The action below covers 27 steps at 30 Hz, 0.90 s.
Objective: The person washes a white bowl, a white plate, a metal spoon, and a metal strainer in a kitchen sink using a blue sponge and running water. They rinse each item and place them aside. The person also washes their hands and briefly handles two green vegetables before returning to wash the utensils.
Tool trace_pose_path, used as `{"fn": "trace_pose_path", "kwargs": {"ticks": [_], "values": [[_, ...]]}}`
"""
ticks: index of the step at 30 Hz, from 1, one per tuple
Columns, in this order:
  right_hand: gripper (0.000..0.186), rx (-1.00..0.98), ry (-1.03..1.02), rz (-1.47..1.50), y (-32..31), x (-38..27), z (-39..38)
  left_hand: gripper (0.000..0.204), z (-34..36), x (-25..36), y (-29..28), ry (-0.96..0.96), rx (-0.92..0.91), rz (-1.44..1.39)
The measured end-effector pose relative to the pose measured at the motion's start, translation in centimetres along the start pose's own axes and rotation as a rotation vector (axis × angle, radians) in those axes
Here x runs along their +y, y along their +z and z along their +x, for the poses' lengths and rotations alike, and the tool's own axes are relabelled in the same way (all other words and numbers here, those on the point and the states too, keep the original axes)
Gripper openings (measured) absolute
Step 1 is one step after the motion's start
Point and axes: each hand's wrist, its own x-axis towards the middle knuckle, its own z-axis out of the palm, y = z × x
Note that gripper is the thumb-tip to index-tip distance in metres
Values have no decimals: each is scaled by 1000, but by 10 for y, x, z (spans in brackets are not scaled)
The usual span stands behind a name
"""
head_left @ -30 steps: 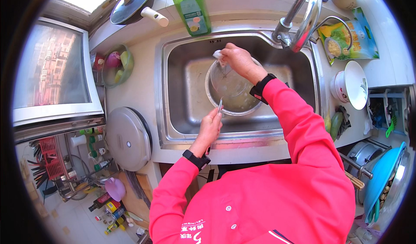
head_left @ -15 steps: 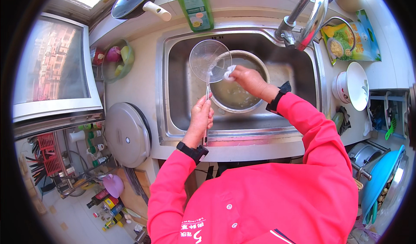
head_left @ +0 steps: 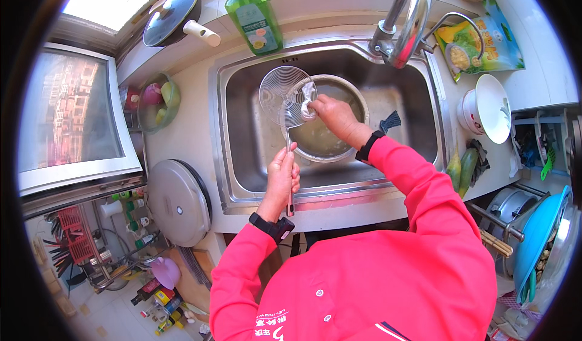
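My left hand (head_left: 283, 174) is closed around the handle of a round wire skimmer (head_left: 273, 93), whose spiral head is over the left part of a metal basin (head_left: 365, 106). My right hand (head_left: 337, 117) pinches a crumpled white cloth (head_left: 308, 102) against the right side of the skimmer's head. The basin stands in the steel sink (head_left: 412, 98) and holds cloudy water. Right of it in the sink is a small dark fan-shaped thing (head_left: 390, 121) that I cannot make out.
Behind the sink rise a green bottle (head_left: 253, 20) and the chrome faucet (head_left: 403, 32). A white bowl (head_left: 492, 109) and green vegetables (head_left: 464, 168) are at the right. On the left lie a round grey lid-like appliance (head_left: 176, 203), a bowl of onions (head_left: 159, 101) and a lidded pan (head_left: 173, 16).
My right hand has moved slightly left and down, bringing the cloth onto the skimmer's head. More of the cloth shows, and the whole view has shifted a little.
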Motion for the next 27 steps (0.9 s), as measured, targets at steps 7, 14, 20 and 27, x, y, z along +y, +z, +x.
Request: {"fn": "trace_pose_path", "kwargs": {"ticks": [7,14,20,27], "values": [[15,162,307,321,1,28,27,34,-1,-12,-7,-13,11,37],[13,-8,734,998,16,-6,8,34,-1,-10,-4,13,13,-40],[12,153,808,845,20,29,34,35,-12,-12,-2,-31,-4,83],[10,198,-55,128,-9,11,80,35,-17,-16,-7,-37,-1,157]]}}
